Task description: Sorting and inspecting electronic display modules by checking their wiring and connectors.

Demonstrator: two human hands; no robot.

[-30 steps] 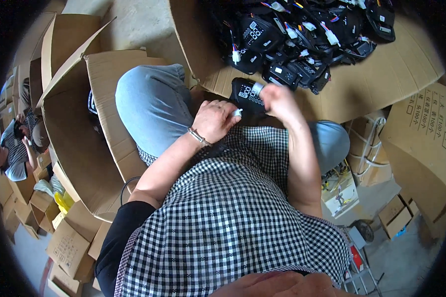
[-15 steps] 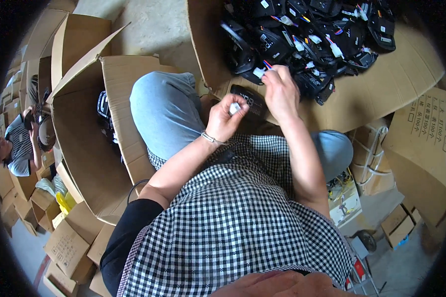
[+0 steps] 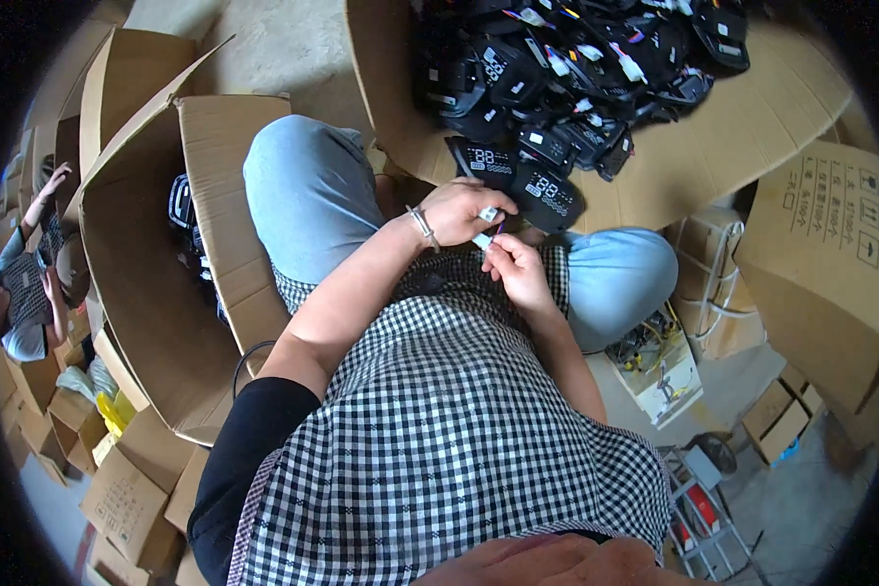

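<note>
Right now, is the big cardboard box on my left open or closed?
Open. The cardboard box lies tipped toward you with its flaps spread wide, and a few black devices show inside.

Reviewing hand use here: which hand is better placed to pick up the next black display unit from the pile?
Probably the left hand: it sits right beside the nearest display unit at the pile's edge. The right hand is lower, near the lap, pinching a small white connector.

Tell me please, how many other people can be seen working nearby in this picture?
1: a person at the far left edge, beyond the open cardboard box, one arm raised. Others may be hidden outside the frame.
</note>
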